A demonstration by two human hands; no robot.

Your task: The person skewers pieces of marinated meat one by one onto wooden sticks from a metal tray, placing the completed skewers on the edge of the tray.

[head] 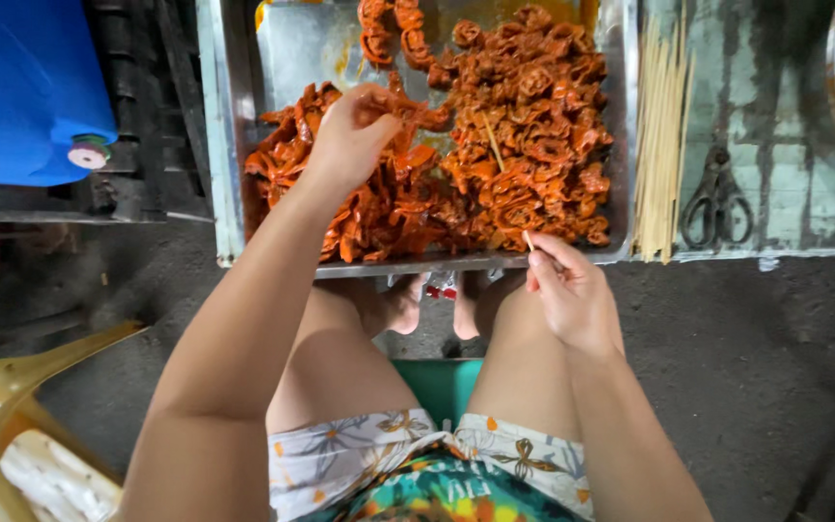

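The left hand (350,135) reaches into the steel tray (234,145), fingers pinched together on a strip of the orange-red marinated meat (524,126) heaped there. The right hand (572,295) hovers just off the tray's near edge, fingers clamped on a thin bamboo skewer (506,179) that slants up over the pile. A bundle of spare skewers (661,135) lies along the tray's right rim on the surface, scissors (717,198) beside it (bare surface beyond). A blue container (21,87) stands well left.

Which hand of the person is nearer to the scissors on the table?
Right. The right hand, holding a skewer stick, is just left of and below the scissors; the left hand is far left, on the orange meat pieces.
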